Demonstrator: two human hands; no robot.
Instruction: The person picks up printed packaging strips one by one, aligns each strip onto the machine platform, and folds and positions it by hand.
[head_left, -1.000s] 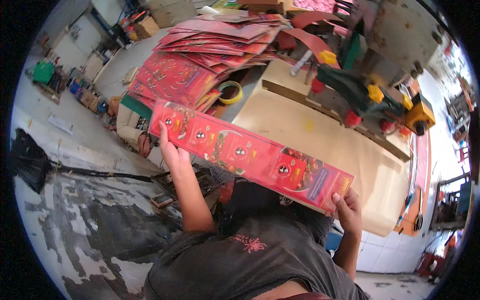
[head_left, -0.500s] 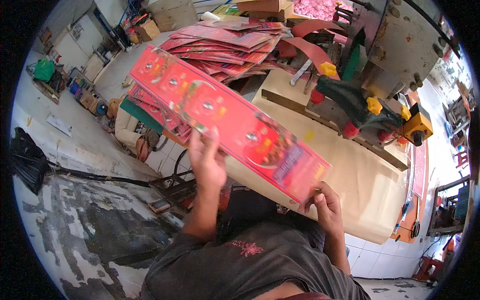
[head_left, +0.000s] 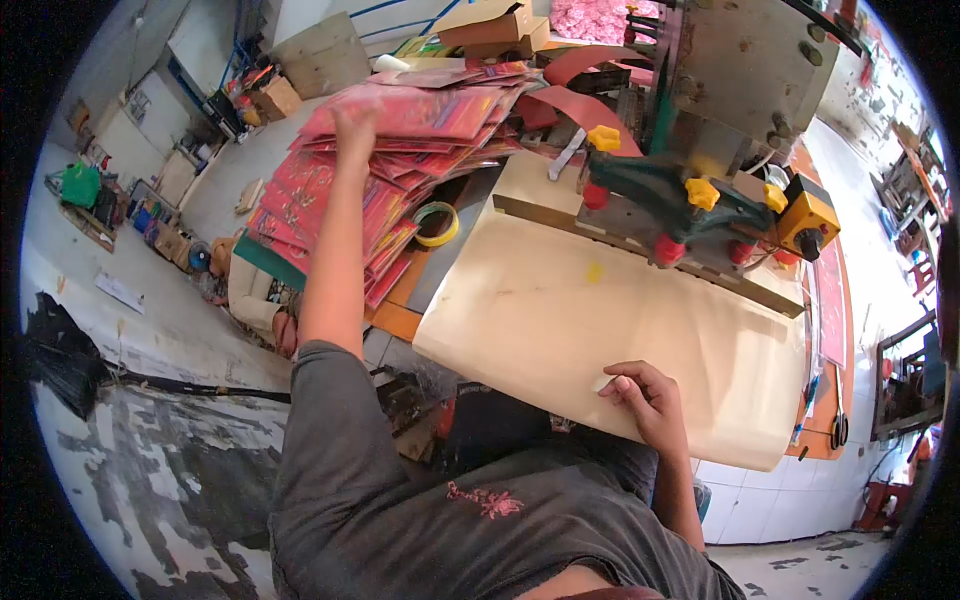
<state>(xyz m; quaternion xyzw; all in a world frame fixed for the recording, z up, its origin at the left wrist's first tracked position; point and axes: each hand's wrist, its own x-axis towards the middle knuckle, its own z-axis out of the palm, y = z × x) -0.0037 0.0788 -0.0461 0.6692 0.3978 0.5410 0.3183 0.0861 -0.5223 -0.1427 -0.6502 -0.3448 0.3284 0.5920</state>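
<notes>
My left hand is stretched out over the upper sheets of a tall, uneven pile of red printed sheets. Its fingers are smeared by motion, so its grip cannot be made out. My right hand hangs above the front edge of a cream-coloured work surface, its fingers curled towards the thumb and nothing visible in them. Behind that surface stands a machine with a dark green bracket and yellow knobs. A roll of yellow tape lies between the pile and the cream surface.
A metal bar runs along the back of the cream surface. At the right are a yellow control box and black-handled scissors. Cardboard boxes stand behind the pile. A black bag lies on the floor at far left.
The long red printed sheet has left both hands. My left hand has moved up and away to the pile. My right hand stays near the front edge, its fingers now off the sheet.
</notes>
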